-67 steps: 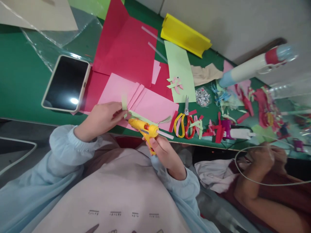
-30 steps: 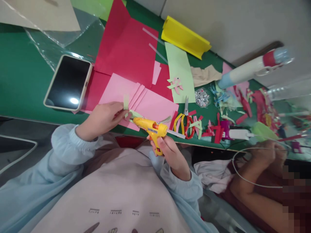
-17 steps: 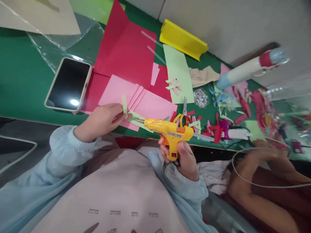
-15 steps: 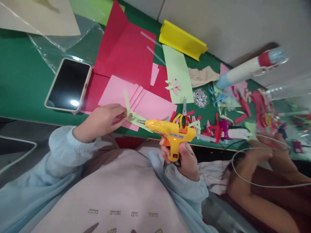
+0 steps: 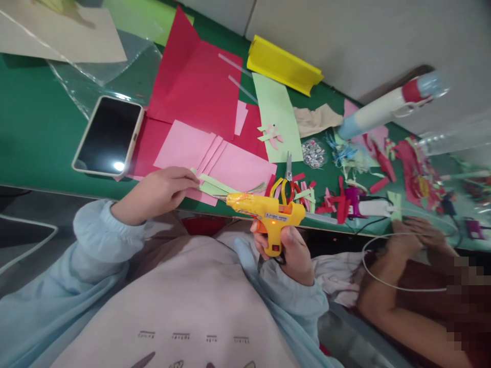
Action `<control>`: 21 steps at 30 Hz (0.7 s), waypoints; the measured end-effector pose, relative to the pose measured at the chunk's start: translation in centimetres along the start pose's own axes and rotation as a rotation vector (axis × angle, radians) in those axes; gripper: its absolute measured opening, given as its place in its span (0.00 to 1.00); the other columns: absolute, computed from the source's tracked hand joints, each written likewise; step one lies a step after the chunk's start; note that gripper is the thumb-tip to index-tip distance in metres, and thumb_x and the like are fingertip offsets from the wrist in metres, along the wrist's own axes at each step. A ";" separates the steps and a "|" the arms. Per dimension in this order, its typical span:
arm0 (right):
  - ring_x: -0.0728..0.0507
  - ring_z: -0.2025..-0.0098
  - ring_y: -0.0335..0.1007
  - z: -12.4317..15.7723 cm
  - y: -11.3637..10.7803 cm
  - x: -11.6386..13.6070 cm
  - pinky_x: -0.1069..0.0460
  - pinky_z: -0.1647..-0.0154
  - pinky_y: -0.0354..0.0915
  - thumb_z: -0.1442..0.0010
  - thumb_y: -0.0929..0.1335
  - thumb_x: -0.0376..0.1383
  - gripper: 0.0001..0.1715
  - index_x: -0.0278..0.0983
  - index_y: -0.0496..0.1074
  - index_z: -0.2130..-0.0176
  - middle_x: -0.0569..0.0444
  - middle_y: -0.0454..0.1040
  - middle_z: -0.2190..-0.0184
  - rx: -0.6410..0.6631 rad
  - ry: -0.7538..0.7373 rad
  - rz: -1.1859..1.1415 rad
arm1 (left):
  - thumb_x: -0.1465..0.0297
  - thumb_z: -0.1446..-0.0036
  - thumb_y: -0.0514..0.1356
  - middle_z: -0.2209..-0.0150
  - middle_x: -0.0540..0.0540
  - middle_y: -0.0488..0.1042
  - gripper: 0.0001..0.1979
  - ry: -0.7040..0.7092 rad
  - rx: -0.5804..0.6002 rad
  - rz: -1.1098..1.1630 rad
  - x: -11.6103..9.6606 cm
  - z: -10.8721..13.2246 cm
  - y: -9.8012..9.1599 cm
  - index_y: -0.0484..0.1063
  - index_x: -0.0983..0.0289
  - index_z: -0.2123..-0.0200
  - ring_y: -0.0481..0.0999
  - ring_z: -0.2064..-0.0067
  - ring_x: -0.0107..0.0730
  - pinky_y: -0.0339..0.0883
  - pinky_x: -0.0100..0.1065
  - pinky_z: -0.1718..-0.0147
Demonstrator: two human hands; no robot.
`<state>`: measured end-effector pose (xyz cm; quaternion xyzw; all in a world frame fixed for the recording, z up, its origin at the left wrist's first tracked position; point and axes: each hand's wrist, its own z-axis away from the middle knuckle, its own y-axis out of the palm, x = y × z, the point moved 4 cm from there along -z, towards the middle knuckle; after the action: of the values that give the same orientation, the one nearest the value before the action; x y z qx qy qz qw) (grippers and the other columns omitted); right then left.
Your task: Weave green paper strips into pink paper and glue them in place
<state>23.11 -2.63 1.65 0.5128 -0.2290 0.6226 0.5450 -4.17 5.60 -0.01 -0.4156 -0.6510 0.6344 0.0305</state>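
My right hand (image 5: 296,251) is wrapped round the handle of a yellow hot glue gun (image 5: 274,212). A small light glows on the gun's side, and its metal nozzle points left, just over light green paper strips (image 5: 209,186). To the left of the nozzle, my left hand (image 5: 163,191) pinches a light green paper strip (image 5: 194,171) at the table edge; most of that strip is hidden by the fingers. Beneath lie folded pink paper (image 5: 240,163) and red card (image 5: 199,87). Yellow-and-red-handled scissors (image 5: 288,174) rest just beyond the gun.
A phone (image 5: 108,135) lies at the left. Farther back are a yellow folded piece (image 5: 284,66), a tub of googly eyes (image 5: 313,153) and a white-and-blue bottle (image 5: 383,112). At the right, a co-worker's hands (image 5: 404,240) are near a cable and a purple glue gun (image 5: 353,201).
My left hand has lowered the green strip, which stood upright from its fingers, down towards the pink paper. The glue gun stays nearly in place. The co-worker's hands have shifted slightly.
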 end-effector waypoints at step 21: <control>0.49 0.79 0.55 0.1 0.2 -0.3 0.51 0.81 0.54 0.41 0.64 0.63 0.33 0.37 0.71 0.58 0.55 0.63 0.74 0.003 -0.019 -0.002 | 0.76 0.37 0.45 0.48 0.57 0.77 0.23 0.000 0.115 -0.119 -0.6 0.0 0.4 0.77 0.61 0.50 0.75 0.45 0.40 0.70 0.40 0.44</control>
<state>22.93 -2.87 1.48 0.5198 -0.2328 0.6173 0.5427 -3.57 5.17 -0.09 -0.3735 -0.6373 0.6678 0.0919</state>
